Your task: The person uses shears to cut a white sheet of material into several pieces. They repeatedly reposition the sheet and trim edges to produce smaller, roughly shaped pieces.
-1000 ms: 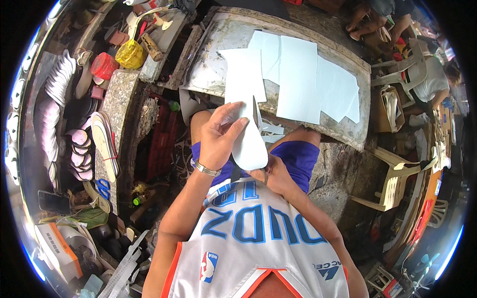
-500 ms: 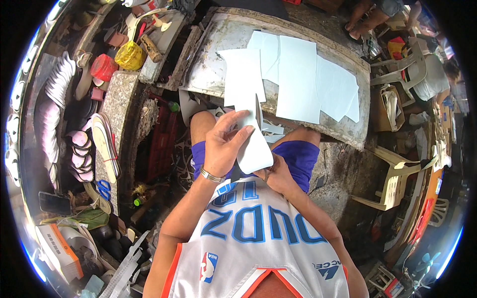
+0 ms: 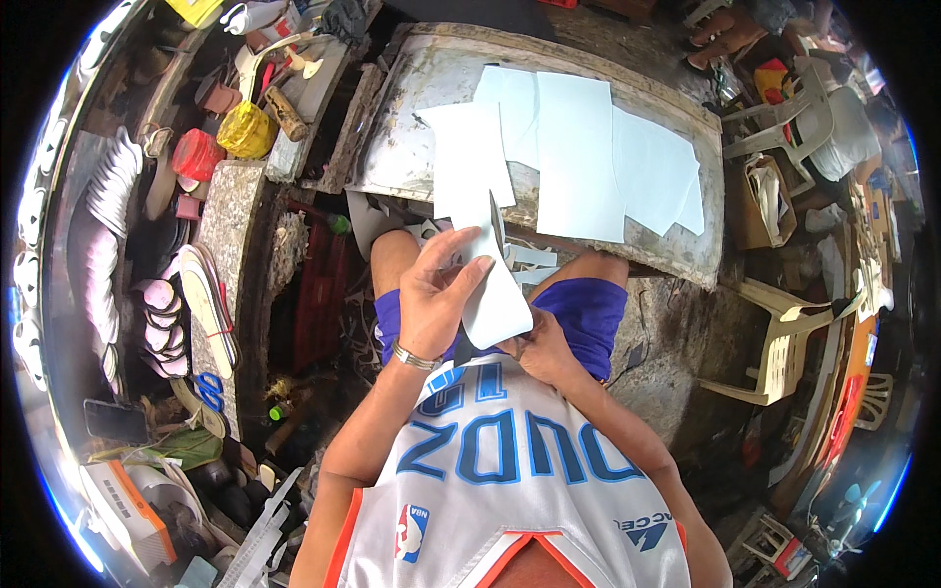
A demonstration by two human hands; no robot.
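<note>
My left hand (image 3: 446,299) pinches a white sheet (image 3: 497,309) between thumb and fingers, above my lap. The sheet's near end curls down toward my right hand (image 3: 541,348), whose fingers are closed, partly behind the sheet. Scissors (image 3: 497,223) show as a dark grey blade pointing away from me along the sheet's right edge. Their handles are mostly hidden in my right hand. Beyond, another white piece (image 3: 469,147) lies on the worn low table (image 3: 397,157), its near end close to the held sheet.
More white sheets (image 3: 575,157) cover the table's middle and right. A stone-topped bench (image 3: 227,235) with sandal soles (image 3: 206,309) stands left. Plastic chairs (image 3: 774,343) and a cardboard box (image 3: 767,201) are at right. Pale offcuts (image 3: 534,260) hang between my knees and the table.
The whole view has shifted slightly. My hands keep nearly the same hold on the sheet and scissors; the scissor blades look closer together than before.
</note>
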